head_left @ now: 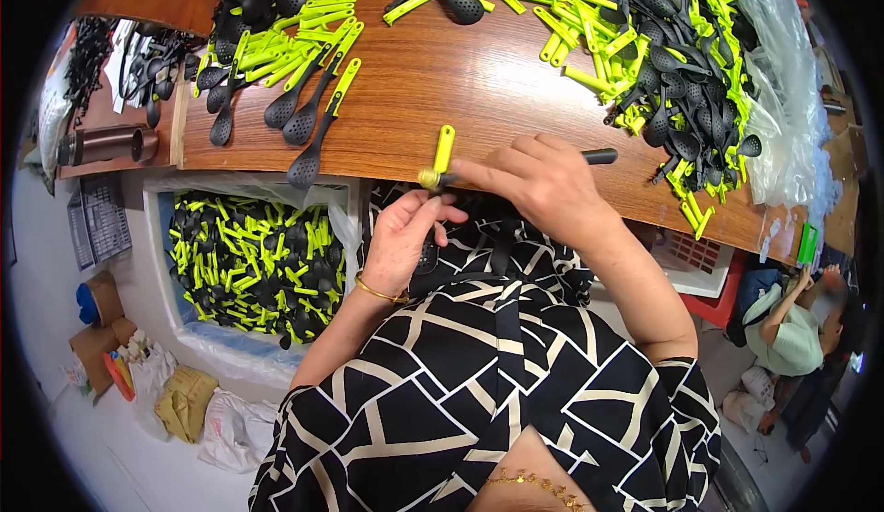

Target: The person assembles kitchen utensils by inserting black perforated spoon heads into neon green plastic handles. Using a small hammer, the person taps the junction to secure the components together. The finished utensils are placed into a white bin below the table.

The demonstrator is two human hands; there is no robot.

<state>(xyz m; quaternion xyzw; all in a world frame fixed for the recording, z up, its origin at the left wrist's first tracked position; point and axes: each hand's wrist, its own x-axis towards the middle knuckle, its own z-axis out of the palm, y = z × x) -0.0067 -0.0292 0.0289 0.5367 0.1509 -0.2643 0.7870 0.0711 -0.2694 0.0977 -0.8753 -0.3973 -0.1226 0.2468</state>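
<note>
My left hand sits below the table edge and grips a black slotted spoon head, mostly hidden under the palm. Its fingertips touch the base of a lime-green plastic handle that stands up against the wooden table. My right hand lies across the table's front edge with fingers closed on a black rod-like stem that points right, and its fingertips meet the green handle's lower end beside the left hand.
Finished black-and-green slotted spoons lie in a row at the left. A big heap of loose parts fills the right. A bag-lined box of spoons stands below. Another person sits at lower right.
</note>
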